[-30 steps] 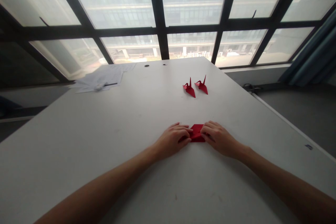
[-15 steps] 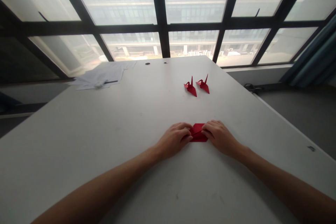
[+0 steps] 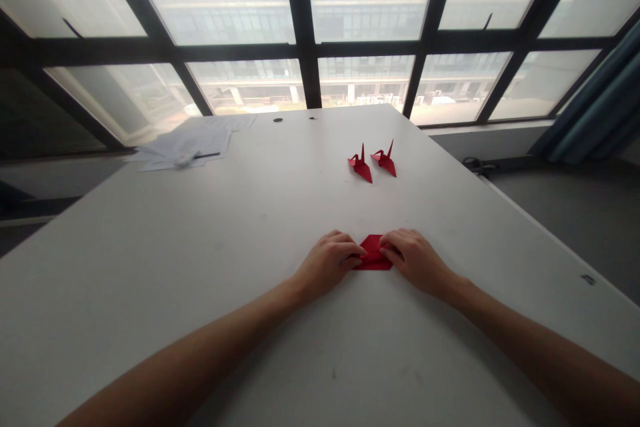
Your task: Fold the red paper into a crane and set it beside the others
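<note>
A small folded piece of red paper (image 3: 373,260) lies flat on the white table (image 3: 200,267) between my hands. My left hand (image 3: 330,263) pinches its left side with curled fingers. My right hand (image 3: 413,259) presses and pinches its right side, fingers bent over the paper. Most of the paper is covered by my fingers. Farther back stand two finished red paper cranes, one (image 3: 361,166) beside the other (image 3: 385,160), apart from my hands.
A loose pile of white papers (image 3: 187,145) with a dark pen lies at the table's far left corner. Two small dark holes (image 3: 277,120) mark the far edge. Large windows rise behind the table. The table's right edge drops to a grey floor (image 3: 565,207).
My hands have shifted slightly on the red paper, fingers closing nearer its middle. The paper's visible shape changed a little. The cranes have not moved.
</note>
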Demonstrator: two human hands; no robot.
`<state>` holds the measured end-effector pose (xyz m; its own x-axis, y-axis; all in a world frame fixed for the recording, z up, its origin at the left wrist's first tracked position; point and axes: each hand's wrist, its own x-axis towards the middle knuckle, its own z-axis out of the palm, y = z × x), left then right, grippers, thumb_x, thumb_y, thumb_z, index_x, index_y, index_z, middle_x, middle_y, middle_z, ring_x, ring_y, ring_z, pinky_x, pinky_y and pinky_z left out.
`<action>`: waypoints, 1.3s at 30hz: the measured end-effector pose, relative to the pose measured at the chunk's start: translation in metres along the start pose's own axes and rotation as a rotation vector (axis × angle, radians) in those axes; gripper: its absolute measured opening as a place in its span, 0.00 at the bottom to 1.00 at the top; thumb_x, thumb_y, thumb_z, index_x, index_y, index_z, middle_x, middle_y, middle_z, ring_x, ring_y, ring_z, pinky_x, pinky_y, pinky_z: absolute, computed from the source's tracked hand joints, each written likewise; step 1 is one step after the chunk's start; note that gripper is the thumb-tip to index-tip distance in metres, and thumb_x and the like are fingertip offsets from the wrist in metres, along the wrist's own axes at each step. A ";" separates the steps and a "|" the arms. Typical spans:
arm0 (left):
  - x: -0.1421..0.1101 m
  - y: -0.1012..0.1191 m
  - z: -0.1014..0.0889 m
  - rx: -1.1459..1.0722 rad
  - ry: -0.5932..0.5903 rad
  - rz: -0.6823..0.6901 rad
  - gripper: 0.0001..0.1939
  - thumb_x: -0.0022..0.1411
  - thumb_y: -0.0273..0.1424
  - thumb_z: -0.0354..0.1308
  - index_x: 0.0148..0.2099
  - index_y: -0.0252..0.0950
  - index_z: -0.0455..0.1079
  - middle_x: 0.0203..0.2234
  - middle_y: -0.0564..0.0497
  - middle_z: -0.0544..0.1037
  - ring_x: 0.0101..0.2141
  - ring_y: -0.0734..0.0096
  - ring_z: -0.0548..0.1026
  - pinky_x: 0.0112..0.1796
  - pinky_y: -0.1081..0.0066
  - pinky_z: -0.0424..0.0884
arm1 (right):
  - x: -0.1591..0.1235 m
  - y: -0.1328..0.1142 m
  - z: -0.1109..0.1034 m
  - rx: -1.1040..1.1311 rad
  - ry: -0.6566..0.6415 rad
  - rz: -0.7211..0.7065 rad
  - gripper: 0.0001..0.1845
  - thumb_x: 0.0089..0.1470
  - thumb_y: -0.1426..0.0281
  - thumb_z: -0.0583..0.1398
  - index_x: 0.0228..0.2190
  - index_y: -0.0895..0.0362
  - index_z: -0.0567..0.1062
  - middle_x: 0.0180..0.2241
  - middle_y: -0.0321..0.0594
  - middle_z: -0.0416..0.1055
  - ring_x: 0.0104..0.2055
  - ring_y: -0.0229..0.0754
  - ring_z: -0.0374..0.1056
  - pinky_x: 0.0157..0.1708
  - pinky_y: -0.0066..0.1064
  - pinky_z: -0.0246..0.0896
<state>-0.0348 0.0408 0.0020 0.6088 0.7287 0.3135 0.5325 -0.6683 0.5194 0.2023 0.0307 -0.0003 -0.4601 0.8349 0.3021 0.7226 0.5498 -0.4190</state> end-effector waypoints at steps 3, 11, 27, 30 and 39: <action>-0.003 0.008 -0.003 0.083 -0.024 0.036 0.09 0.68 0.30 0.57 0.44 0.44 0.79 0.37 0.50 0.79 0.40 0.68 0.74 0.46 0.67 0.70 | 0.000 0.001 0.000 -0.003 0.005 0.004 0.04 0.60 0.75 0.59 0.35 0.55 0.74 0.34 0.39 0.76 0.38 0.44 0.68 0.43 0.35 0.57; -0.027 0.053 0.001 0.519 -0.105 0.020 0.21 0.71 0.37 0.52 0.59 0.31 0.67 0.61 0.38 0.67 0.63 0.52 0.61 0.63 0.52 0.54 | -0.002 -0.003 0.001 -0.008 0.001 0.013 0.05 0.60 0.74 0.59 0.31 0.55 0.73 0.32 0.38 0.74 0.36 0.43 0.67 0.41 0.35 0.57; -0.042 0.053 0.013 0.463 -0.221 0.008 0.40 0.69 0.54 0.43 0.70 0.28 0.51 0.67 0.37 0.55 0.68 0.52 0.52 0.65 0.52 0.53 | -0.009 -0.006 -0.019 0.157 0.032 -0.004 0.12 0.62 0.75 0.54 0.39 0.53 0.78 0.41 0.44 0.74 0.44 0.46 0.68 0.47 0.39 0.65; -0.042 0.052 0.013 0.452 -0.215 0.010 0.40 0.69 0.53 0.43 0.70 0.29 0.51 0.67 0.37 0.55 0.68 0.52 0.52 0.64 0.52 0.53 | -0.008 -0.002 -0.022 0.172 0.037 0.039 0.09 0.61 0.72 0.57 0.38 0.53 0.78 0.40 0.44 0.74 0.44 0.47 0.68 0.47 0.40 0.65; -0.042 0.052 0.014 0.453 -0.196 0.011 0.37 0.70 0.50 0.45 0.70 0.30 0.51 0.67 0.39 0.57 0.67 0.54 0.54 0.65 0.54 0.53 | -0.010 -0.013 -0.013 0.114 -0.015 0.114 0.08 0.55 0.69 0.64 0.25 0.54 0.76 0.35 0.41 0.71 0.41 0.47 0.66 0.47 0.43 0.60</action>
<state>-0.0244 -0.0265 0.0051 0.6916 0.7088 0.1389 0.7012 -0.7050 0.1059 0.2040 0.0152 0.0138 -0.3867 0.8920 0.2340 0.7081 0.4498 -0.5444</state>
